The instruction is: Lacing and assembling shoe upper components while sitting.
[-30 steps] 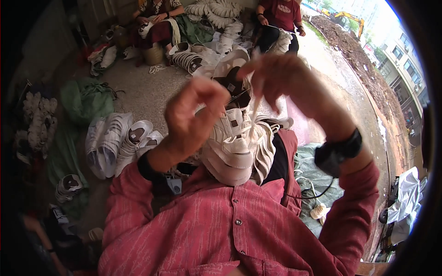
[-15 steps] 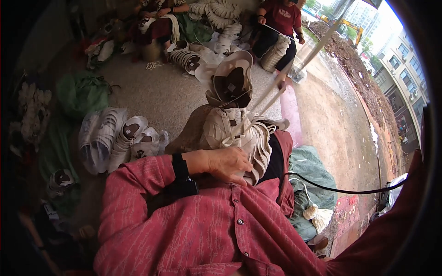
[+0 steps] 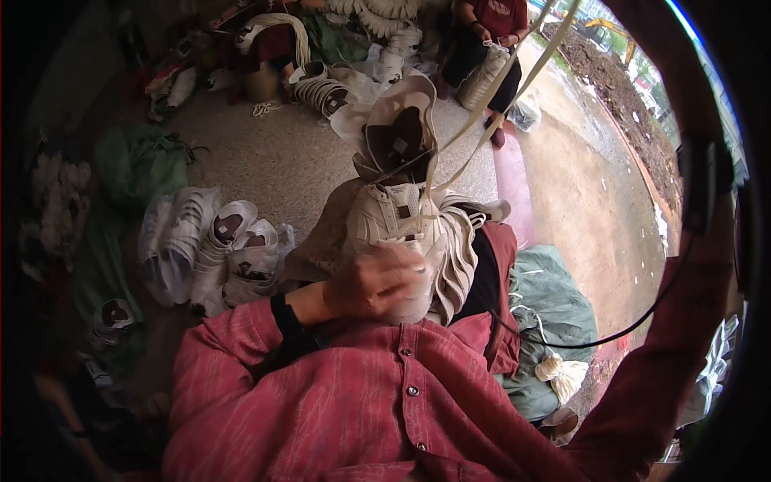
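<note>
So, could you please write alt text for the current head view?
A blurred left hand covers part of a stack of cream shoe uppers. Two pale lace strands run from the stack to the top edge; the right hand is out of frame.

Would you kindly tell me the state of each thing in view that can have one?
Left hand: fingers bent over the top upper's front, blurred
Right hand: out of view
Top shoe upper: partly covered by the hand, collar spread open
Lace: two strands running up past the top edge
Lace bundle: gathered at one end
Clear plastic bag: wrapped around nested uppers
Black cable: hanging in a curve
</note>
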Available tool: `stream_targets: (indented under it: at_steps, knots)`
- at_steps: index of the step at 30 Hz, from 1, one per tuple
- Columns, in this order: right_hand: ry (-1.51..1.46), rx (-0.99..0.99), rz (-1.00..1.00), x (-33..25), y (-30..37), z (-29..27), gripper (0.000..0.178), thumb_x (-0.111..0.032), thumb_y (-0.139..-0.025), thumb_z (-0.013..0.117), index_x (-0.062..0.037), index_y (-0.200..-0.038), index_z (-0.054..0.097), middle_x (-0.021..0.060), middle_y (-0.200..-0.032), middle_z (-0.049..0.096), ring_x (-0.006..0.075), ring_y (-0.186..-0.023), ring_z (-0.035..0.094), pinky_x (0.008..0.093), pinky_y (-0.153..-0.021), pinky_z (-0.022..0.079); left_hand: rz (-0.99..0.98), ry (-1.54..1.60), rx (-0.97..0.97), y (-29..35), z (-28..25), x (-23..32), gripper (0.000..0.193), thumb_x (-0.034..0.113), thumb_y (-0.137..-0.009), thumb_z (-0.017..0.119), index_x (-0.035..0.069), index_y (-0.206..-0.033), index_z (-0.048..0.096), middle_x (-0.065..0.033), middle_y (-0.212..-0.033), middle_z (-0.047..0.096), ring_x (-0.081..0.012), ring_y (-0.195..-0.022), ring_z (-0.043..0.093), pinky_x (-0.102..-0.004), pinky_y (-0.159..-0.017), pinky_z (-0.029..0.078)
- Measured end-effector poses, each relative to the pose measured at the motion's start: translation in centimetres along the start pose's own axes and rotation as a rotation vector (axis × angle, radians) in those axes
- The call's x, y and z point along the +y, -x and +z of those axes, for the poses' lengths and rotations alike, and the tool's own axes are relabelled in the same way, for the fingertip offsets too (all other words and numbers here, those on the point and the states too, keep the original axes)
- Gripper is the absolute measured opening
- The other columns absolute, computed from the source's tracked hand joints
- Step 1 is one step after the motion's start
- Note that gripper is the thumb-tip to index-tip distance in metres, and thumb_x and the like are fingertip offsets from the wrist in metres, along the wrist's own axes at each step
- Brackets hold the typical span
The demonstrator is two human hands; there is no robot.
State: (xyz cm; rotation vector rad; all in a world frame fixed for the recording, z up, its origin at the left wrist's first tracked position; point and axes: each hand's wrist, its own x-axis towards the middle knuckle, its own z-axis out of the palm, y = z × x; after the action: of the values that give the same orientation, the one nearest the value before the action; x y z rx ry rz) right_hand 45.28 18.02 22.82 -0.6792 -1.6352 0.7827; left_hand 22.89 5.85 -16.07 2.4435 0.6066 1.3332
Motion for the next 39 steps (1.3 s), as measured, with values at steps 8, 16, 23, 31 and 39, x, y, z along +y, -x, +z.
stream_targets:
  at_steps: [8, 16, 23, 31, 39]
  knots:
    - [-0.143, -0.405, 0.439, 13.9, 14.8, 2.3, 0.024, -0.022, -0.1, 0.056, -0.0026, -0.107, 0.069, 0.005, -0.085, 0.07, 0.0077, -0.062, 0.061, 0.0215, -0.055, 0.049, -0.334, -0.243, 0.122, -0.4, -2.7, -0.9, 0.034, 0.006, -0.076, 0.075, 0.009, -0.107, 0.062, -0.0107, -0.108, 0.055, -0.028, -0.101, 0.055, -0.0371, -0.089, 0.045]
    - [0.13, -0.605, 0.426, 23.5, 25.8, 4.2, 0.016, -0.014, -0.095, 0.066, 0.0002, -0.103, 0.069, 0.0007, -0.083, 0.069, 0.0046, -0.076, 0.058, 0.0245, -0.068, 0.05, -0.446, -0.184, 0.125, -2.2, -2.1, -0.6, 0.012, 0.007, -0.077, 0.075, 0.007, -0.087, 0.067, -0.0058, -0.09, 0.058, -0.0236, -0.09, 0.054, -0.0356, -0.083, 0.042]
    - [0.795, -0.389, 0.128, 23.9, 22.5, 1.3, 0.011, -0.012, -0.09, 0.064, -0.0046, -0.097, 0.068, 0.0161, -0.084, 0.069, 0.0328, -0.074, 0.068, 0.0382, -0.067, 0.053, -0.461, -0.142, 0.018, -2.9, -2.5, -0.6, 0.007, 0.012, -0.081, 0.074, 0.011, -0.085, 0.069, 0.0002, -0.087, 0.056, -0.0187, -0.089, 0.051, -0.0333, -0.088, 0.035]
    - [0.239, -0.136, 0.257, 24.6, 20.2, -1.3, 0.016, -0.016, -0.093, 0.067, -0.0003, -0.098, 0.067, 0.0024, -0.072, 0.065, 0.0041, -0.067, 0.053, 0.0254, -0.059, 0.044, -0.38, -0.172, -0.14, -3.5, -3.4, -1.8, 0.021, 0.026, -0.084, 0.071, 0.011, -0.07, 0.068, 0.0035, -0.086, 0.057, -0.0186, -0.083, 0.05, -0.0359, -0.08, 0.035]
    - [0.382, -0.661, 0.115, 24.6, 24.4, 4.9, 0.019, -0.016, -0.083, 0.07, -0.0085, -0.101, 0.067, 0.0113, -0.085, 0.071, 0.0298, -0.075, 0.069, 0.0378, -0.066, 0.053, -0.358, -0.26, -0.081, -3.6, -2.9, -0.8, 0.05, 0.05, -0.082, 0.072, 0.012, -0.112, 0.065, -0.0055, -0.118, 0.055, -0.0252, -0.113, 0.047, -0.0396, -0.101, 0.03]
